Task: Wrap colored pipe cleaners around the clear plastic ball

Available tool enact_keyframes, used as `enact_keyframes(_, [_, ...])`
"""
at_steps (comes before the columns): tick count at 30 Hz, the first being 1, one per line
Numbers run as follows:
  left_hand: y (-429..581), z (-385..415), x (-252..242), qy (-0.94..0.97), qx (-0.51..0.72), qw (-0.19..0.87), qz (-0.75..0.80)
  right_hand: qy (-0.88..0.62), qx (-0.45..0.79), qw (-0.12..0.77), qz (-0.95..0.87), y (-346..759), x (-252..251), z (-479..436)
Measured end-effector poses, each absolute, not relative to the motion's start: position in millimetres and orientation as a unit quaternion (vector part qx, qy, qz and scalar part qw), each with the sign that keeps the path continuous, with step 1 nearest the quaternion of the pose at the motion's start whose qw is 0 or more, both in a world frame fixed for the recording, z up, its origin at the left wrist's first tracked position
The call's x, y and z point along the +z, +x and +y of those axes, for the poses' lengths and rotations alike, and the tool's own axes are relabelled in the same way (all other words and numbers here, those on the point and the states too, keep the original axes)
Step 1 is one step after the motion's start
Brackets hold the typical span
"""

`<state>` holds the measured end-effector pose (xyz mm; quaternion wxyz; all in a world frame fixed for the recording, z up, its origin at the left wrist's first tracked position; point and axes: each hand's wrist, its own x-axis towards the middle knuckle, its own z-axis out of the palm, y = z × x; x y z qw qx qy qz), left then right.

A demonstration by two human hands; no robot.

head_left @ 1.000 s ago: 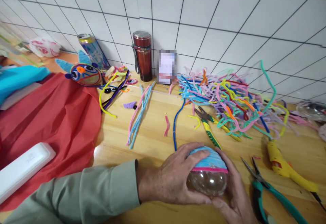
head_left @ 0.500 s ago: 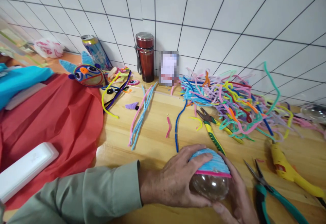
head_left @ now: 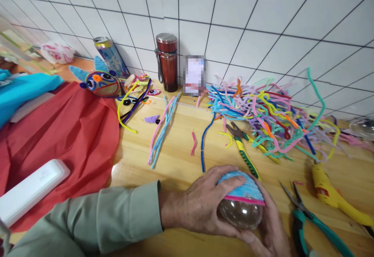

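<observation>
Blue fuzz half covers a clear ball (head_left: 241,206)

Head view: left hand (head_left: 198,206) curls over the ball, right hand (head_left: 270,229) cups it beneath, just left of the pliers (head_left: 317,224). Wrapping looks midway; another row would want a steady grip.

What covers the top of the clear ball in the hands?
Blue pipe-cleaner coils with a pink rim cap the clear ball. The left hand and right hand hide its sides.
</observation>
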<state>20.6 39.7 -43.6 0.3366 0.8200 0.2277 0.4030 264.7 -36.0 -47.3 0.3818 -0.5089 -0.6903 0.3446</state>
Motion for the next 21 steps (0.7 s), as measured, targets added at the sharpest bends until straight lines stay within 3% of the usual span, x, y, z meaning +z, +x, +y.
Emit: enact_keyframes(21, [21.2,41.6,-40.2,0.820,0.371,0.371,0.228,-0.525,0.377,0.377,-0.664,268.4,-53.6,-36.2])
